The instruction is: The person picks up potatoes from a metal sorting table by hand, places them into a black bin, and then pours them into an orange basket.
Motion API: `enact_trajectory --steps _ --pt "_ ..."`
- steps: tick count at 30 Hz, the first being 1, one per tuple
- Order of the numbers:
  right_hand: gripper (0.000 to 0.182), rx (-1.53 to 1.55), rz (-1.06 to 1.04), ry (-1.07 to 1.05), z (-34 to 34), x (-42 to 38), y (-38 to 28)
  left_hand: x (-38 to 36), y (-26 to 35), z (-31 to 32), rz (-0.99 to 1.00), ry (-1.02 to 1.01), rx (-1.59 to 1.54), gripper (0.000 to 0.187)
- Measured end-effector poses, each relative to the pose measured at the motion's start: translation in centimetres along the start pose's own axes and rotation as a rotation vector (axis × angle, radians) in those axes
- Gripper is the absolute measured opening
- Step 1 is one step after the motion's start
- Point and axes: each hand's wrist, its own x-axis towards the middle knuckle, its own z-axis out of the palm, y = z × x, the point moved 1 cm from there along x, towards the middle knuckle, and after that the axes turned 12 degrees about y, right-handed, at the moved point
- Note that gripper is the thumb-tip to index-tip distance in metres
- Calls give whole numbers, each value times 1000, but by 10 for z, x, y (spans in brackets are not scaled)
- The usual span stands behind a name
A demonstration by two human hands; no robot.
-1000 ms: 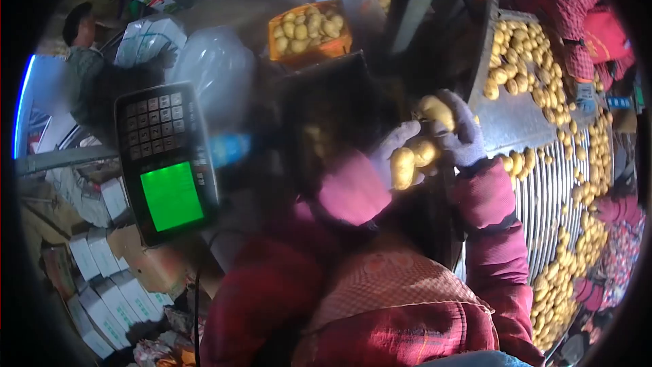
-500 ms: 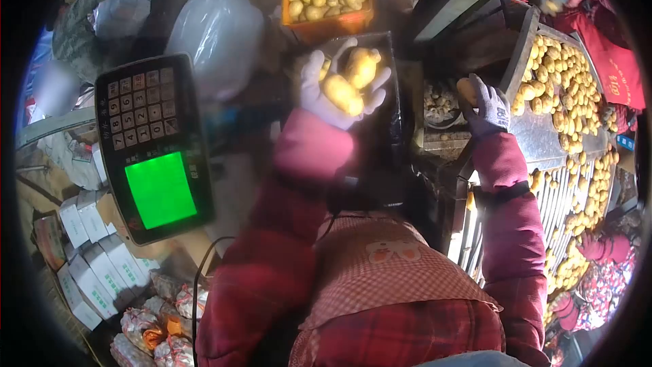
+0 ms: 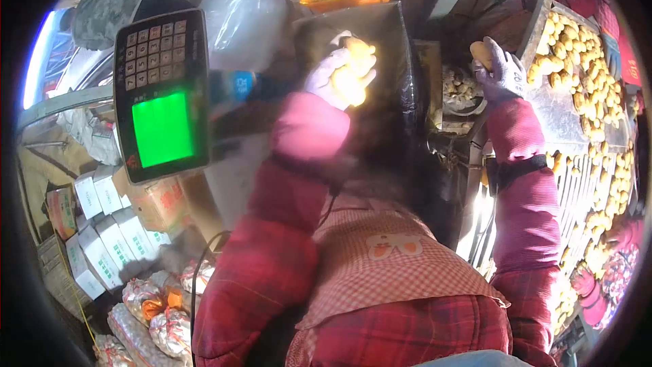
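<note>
My left hand (image 3: 328, 80), in a pale glove, is curled around several yellow potatoes (image 3: 353, 71); bright light washes out their edges. Beneath it lies a dark, plastic-lined surface (image 3: 392, 34). Over on the right, my gloved right hand (image 3: 504, 73) grips one brownish potato (image 3: 481, 54) between thumb and fingers. That hand is beside the upper left edge of a metal sorting table (image 3: 553, 122) heaped with potatoes (image 3: 577, 54). Just below and left of it, a container holds small pale pieces (image 3: 460, 90) that I cannot identify.
A scale display (image 3: 163, 129) with keypad and lit green screen stands at left. An orange crate of potatoes (image 3: 343, 1) is at the top. White boxes (image 3: 112, 258) and filled plastic bags (image 3: 153, 319) lie lower left. A co-worker's pink sleeves (image 3: 589, 293) show at lower right.
My view has shifted, so the display and crate sit higher. The left hand's potatoes have come into brighter light. My right hand still has its potato, now tilted more upright.
</note>
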Motion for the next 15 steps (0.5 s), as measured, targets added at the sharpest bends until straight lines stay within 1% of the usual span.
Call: enact_trajectory --steps 2,4,5,7,8,9,10,11,12,14,15 --pt "53 -4 33 -25 -2 0 -2 -1 0 -2 30 -3 16 37" --pt "53 -63 40 -30 4 1 3 9 0 -12 102 66 124 36" --pt "53 -72 40 -28 2 1 3 10 2 -15 99 59 118 36" --pt "54 -33 -13 -17 -5 0 0 11 7 -18 465 103 555 45" --pt "52 25 -72 93 3 -4 7 6 8 -2 460 270 522 40" --pt "51 0 -55 75 -2 -3 4 24 12 -12 471 246 506 40" --pt "50 -29 -38 57 -8 -3 -1 50 17 -37 320 100 327 28" --pt "49 -39 -33 46 -14 -1 -6 72 20 -44 168 -46 150 19" --pt "49 -46 -30 30 -18 -1 -10 49 26 11 84 363 250 21" --pt "50 -60 5 27 -18 0 -12 97 21 19 237 202 185 21" --pt "52 -33 -30 94 -15 -2 -8 157 12 -1 550 191 423 24"
